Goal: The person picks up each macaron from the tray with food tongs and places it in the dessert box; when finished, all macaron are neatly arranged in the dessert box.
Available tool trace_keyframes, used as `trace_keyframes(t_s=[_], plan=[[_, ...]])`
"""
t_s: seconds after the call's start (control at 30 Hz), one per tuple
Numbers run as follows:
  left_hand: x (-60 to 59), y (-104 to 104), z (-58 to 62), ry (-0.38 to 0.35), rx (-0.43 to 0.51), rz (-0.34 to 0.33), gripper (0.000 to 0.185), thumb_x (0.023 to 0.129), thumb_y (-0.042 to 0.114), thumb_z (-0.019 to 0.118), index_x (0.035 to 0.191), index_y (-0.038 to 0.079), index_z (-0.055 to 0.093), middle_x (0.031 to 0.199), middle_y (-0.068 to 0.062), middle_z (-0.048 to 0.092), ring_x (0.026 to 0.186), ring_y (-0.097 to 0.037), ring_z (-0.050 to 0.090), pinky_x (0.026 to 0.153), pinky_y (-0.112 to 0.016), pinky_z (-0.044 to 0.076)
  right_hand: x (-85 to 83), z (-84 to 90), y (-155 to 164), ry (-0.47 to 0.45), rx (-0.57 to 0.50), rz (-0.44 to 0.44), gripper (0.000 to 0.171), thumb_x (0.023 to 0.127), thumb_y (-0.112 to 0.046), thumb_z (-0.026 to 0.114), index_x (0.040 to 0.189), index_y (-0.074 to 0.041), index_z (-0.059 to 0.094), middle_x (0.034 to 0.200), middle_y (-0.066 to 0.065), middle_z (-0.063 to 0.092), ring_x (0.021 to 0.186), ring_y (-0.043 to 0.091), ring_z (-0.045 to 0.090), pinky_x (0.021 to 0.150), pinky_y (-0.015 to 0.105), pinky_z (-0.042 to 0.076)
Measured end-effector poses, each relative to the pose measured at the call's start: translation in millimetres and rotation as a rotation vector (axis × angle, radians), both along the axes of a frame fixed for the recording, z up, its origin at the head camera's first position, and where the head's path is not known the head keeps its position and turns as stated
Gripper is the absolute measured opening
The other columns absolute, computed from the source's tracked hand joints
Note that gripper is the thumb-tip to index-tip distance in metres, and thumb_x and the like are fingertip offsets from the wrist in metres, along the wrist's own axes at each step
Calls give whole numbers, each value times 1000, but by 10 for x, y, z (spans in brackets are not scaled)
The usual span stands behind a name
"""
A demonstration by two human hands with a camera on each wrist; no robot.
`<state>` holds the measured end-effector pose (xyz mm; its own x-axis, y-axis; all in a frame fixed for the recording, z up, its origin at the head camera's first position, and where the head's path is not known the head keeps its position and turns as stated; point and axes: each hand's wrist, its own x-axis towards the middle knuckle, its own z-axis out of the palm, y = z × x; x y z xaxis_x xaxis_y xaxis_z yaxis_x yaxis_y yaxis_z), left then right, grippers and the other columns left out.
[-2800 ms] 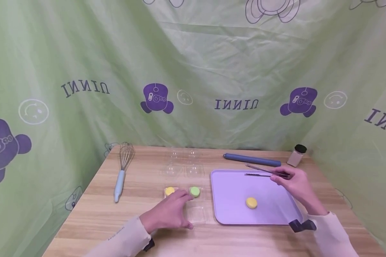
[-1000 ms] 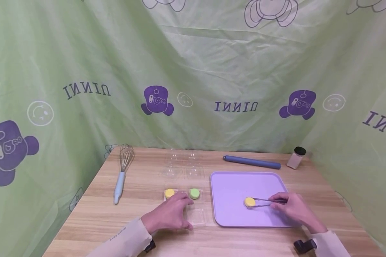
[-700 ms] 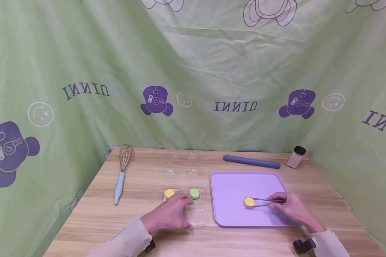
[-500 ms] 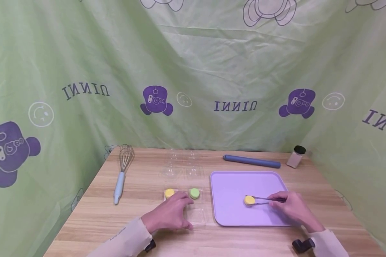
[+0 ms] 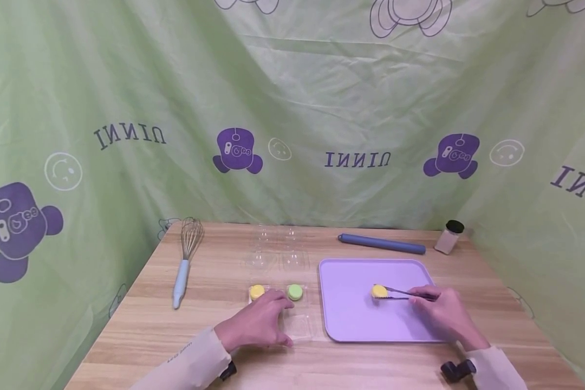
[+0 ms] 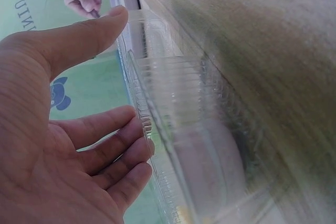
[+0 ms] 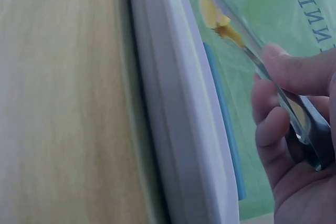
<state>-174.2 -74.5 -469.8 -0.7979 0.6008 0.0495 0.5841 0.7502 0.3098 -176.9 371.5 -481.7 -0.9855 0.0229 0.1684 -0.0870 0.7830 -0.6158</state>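
In the head view my right hand holds metal tongs, whose tips pinch a yellow macaron above the lilac tray. The right wrist view shows that macaron between the tong tips, off the tray, with thumb and fingers round the tongs. My left hand lies over a clear plastic container, thumb and fingers spread. Its fingertips touch the container's rim in the left wrist view. Behind that hand, a yellow macaron and a green macaron sit in the container, whose left part is hidden.
A clear domed lid lies behind the container. To the left is a whisk with a blue handle. Behind the tray are a blue rolling pin and a jar with a black lid. A green curtain surrounds the wooden table.
My right hand has lowered the tongs to the tray, closed them on the yellow macaron and lifted it slightly. The left hand has stayed at the container.
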Motion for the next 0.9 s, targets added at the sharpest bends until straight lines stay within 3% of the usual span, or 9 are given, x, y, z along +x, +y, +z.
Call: trace_keyframes(t_s=[0.17, 0.4, 0.63, 0.9], plan=[[4, 8, 2, -5, 1, 2, 82, 65, 54, 89, 130, 10, 66, 133, -4, 63, 124, -19, 56, 112, -38, 50, 5, 108, -60, 7, -144, -78, 31, 88, -20, 79, 113, -1, 76, 78, 7, 75, 61, 4, 58, 53, 22, 47], [-12, 37, 15, 9, 4, -14, 79, 66, 53, 89, 129, 10, 67, 131, -3, 64, 122, -18, 56, 110, -36, 51, 8, 228, -144, 147, -275, -148, 30, 88, -20, 80, 111, 1, 76, 64, -11, 68, 57, 7, 62, 49, 21, 47], [0, 15, 50, 21, 5, -14, 78, 65, 52, 89, 127, 10, 68, 129, -3, 64, 121, -18, 56, 109, -36, 51, -39, 320, -357, 271, -380, -133, 27, 85, -11, 81, 107, 4, 76, 62, -18, 65, 54, 4, 61, 44, 18, 46], [8, -7, 65, -3, 5, -17, 78, 65, 50, 90, 127, 9, 68, 131, -4, 64, 122, -19, 56, 110, -37, 51, -74, 467, -658, 342, -402, -75, 23, 83, -8, 82, 104, 1, 78, 68, -17, 68, 57, 6, 64, 47, 18, 50]])
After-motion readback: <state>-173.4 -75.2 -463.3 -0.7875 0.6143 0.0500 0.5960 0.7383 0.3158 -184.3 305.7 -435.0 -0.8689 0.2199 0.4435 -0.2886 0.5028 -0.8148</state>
